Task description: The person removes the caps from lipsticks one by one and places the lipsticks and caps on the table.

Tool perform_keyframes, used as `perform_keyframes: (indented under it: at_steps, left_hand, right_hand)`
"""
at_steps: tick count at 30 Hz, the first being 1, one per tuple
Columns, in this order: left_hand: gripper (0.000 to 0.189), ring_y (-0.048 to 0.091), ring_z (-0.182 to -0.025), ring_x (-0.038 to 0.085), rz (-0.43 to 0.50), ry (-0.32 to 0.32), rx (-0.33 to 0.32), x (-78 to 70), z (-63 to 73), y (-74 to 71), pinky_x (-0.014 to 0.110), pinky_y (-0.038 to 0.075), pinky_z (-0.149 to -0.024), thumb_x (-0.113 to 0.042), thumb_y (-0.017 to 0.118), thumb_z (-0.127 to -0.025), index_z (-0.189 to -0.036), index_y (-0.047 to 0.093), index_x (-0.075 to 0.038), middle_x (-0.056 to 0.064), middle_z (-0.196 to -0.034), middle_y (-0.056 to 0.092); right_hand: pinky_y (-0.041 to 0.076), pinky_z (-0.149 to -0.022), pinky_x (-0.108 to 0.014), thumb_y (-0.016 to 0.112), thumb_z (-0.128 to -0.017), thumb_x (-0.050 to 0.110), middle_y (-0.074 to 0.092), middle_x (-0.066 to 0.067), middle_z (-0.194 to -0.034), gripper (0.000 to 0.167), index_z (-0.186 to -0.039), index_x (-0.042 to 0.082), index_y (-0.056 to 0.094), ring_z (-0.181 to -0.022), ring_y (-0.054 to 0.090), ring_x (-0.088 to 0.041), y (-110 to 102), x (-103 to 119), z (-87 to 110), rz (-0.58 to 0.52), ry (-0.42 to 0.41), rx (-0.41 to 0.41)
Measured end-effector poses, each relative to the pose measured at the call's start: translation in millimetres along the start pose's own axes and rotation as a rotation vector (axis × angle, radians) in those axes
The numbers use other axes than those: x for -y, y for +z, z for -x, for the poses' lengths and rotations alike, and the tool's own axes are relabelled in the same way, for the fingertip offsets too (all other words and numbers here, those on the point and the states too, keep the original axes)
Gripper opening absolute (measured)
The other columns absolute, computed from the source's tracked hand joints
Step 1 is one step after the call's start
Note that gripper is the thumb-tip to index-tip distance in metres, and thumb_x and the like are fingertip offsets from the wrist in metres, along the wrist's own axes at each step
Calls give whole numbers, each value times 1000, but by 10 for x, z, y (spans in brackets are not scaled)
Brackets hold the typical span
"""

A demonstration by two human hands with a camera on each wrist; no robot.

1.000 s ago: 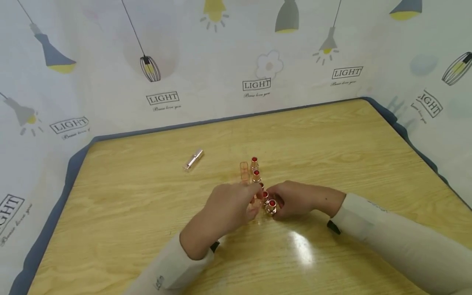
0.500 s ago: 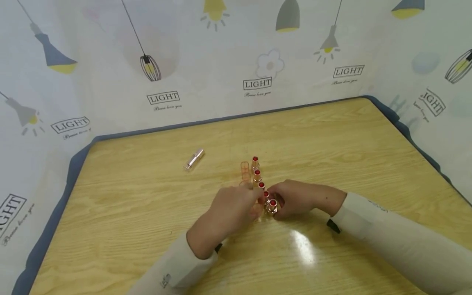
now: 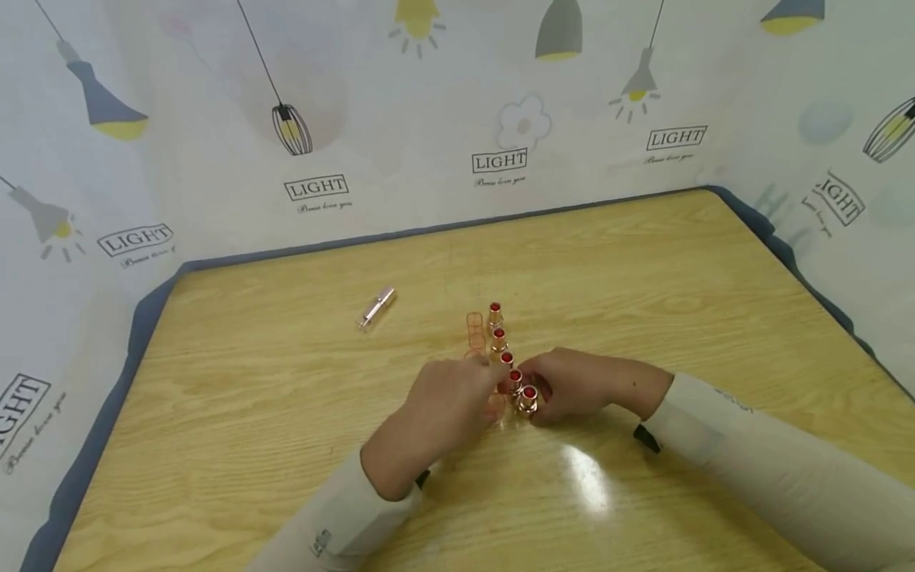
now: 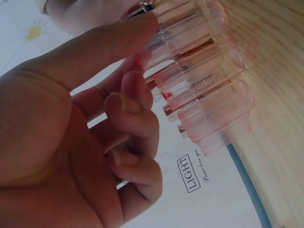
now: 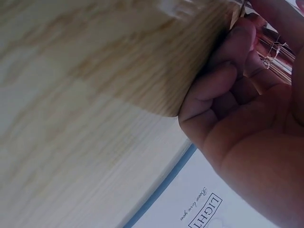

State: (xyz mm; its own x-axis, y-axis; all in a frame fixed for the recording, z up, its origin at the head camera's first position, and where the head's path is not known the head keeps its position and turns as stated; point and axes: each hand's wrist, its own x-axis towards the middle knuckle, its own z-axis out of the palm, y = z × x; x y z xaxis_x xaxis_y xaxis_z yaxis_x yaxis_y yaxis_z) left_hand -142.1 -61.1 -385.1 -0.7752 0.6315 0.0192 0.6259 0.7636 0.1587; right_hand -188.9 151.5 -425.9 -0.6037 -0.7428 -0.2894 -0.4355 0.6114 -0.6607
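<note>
Several uncapped lipsticks (image 3: 528, 400) with red tips stand upright in a slanting row in the head view. Beside them to the left runs a row of clear pinkish caps (image 3: 475, 324), open ends up, seen close in the left wrist view. My left hand (image 3: 449, 401) reaches over the caps, its thumb and finger pinching at a lipstick in the nearer part of the row; the contact is partly hidden. From the right, my right hand (image 3: 572, 385) holds the nearest lipsticks between thumb and bent finger. Shiny rose-gold lipstick bases (image 5: 275, 54) show in the right wrist view.
A closed lipstick (image 3: 376, 309) lies on its side farther left on the wooden table (image 3: 272, 373). Behind the table's back edge hangs a white lamp-printed curtain (image 3: 415, 119).
My left hand has moved slightly right and closer to the lipsticks since a second ago, uncovering more of the caps. The right hand stays in place.
</note>
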Motion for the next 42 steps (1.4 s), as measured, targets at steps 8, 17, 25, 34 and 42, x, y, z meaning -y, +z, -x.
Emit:
perform_keyframes:
  at_steps: [8, 17, 25, 34, 42]
  left_hand:
    - [16, 52, -59, 8, 8, 10, 27, 8, 9, -26, 25, 38, -47, -21, 77, -85, -99, 72, -22, -4, -86, 71]
    - [30, 53, -65, 6, 215, -1, 87, 271, 30, -204, 25, 43, -57, -37, 76, -88, -114, 68, -24, -8, -83, 63]
    - [32, 65, -81, 20, 35, -288, -39, 1036, -29, -253, 42, 53, -75, -36, 69, -95, -120, 66, -16, 4, -104, 70]
    - [63, 62, -110, 43, -28, -533, 136, 1591, -104, -192, 57, 53, -81, -41, 61, -98, -149, 40, -12, 23, -136, 54]
    - [61, 65, -98, 37, -57, -592, 228, 1678, -196, -50, 51, 53, -73, -40, 61, -96, -144, 43, -8, 18, -120, 62]
  right_hand:
    - [43, -57, -22, 78, -80, 12, 55, 7, -70, 19, -94, 14, 65, -62, 50, -4, -9, 11, -2, 4, 5, 10]
    - [40, -55, -21, 79, -77, 11, 53, 8, -69, 22, -91, 14, 62, -61, 47, -3, 4, 11, -4, -19, 6, -1]
    - [40, -55, -21, 79, -76, 10, 52, 8, -68, 22, -85, 15, 60, -60, 46, -3, -1, 43, 25, 4, 14, -6]
    - [41, -56, -21, 80, -76, 10, 53, 7, -69, 23, -85, 14, 59, -61, 47, -4, -16, 7, 30, -2, 24, -16]
    - [41, -55, -21, 81, -76, 10, 54, 7, -68, 24, -87, 15, 60, -60, 48, -4, 38, -12, 46, -30, 24, -27]
